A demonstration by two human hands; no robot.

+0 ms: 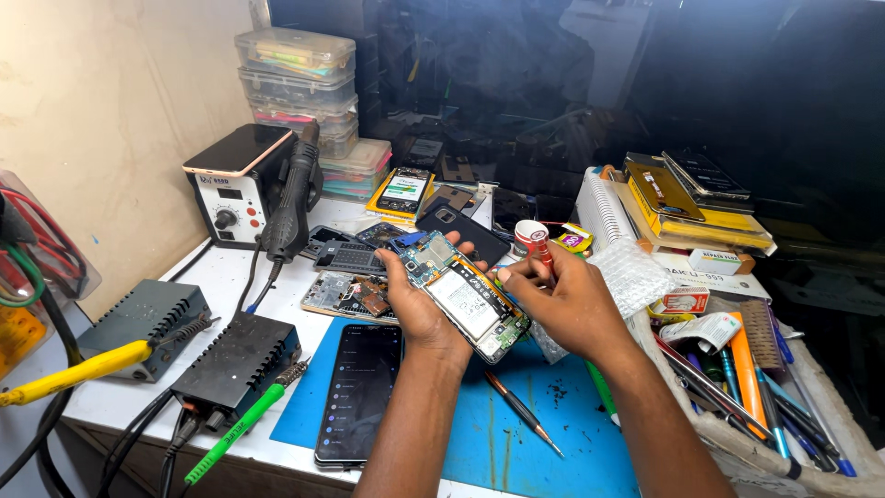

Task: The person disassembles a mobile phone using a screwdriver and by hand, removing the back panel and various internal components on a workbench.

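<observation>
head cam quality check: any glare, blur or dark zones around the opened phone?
Head view: the opened phone between the left hand and right hand is sharp and evenly lit; mild glare on the dark phone screen lying on the blue mat; upper right background is underexposed, detail lost; wide-angle bending at the edges; no motion blur visible.

**Both hands meeting at centre**

Two bare forearms are rising from six o'clock, converging. The left hand (417, 300) is cupping palm-up, fingers curling toward twelve o'clock. The right hand (564, 304) is pinching, knuckles up, fingertips pointing toward ten o'clock
</observation>
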